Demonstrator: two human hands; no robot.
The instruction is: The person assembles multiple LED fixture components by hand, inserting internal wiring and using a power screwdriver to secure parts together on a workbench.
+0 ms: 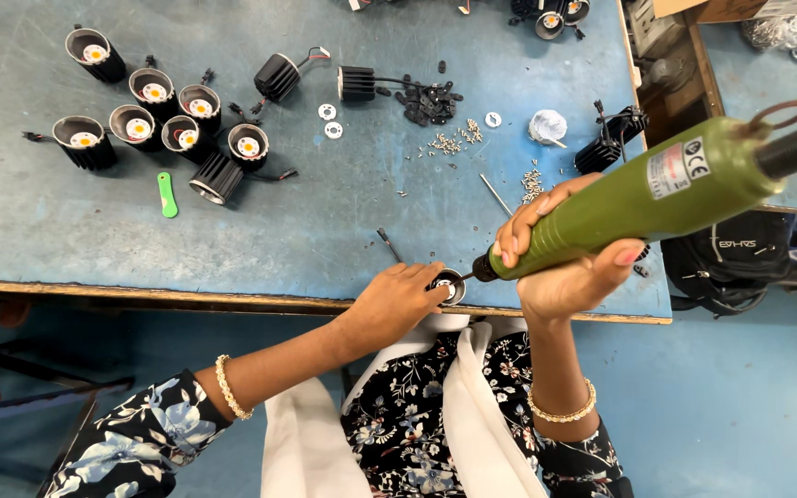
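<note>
At the near edge of the blue workbench (pixel 343 231), item in hand: one small round black lamp housing (pixel 451 285), open face up, steadied by the left hand (pixel 398 300), whose fingers curled around its left side. Right hand (pixel 560 263) was clenched around the barrel of a green electric screwdriver (pixel 638 203), held at a slant, its bit tip resting inside the housing; a black coiled cord ran from the tool's rear end towards the upper right. Both wrists bore beaded bracelets; sleeves were dark with a floral print.

Further stock, well apart at the upper left: a cluster of black finned lamp housings (pixel 154 124), most upright with pale round discs showing inside, one lying on its side. A green flat tool (pixel 168 195) lay just below that cluster. Two more finned housings with wires (pixel 315 81) lay at centre top. Near them: small white rings (pixel 329 120), a heap of small black parts (pixel 428 101), scattered silver screws (pixel 458 140). A dark bag (pixel 740 258) sat beside the bench, at right.
</note>
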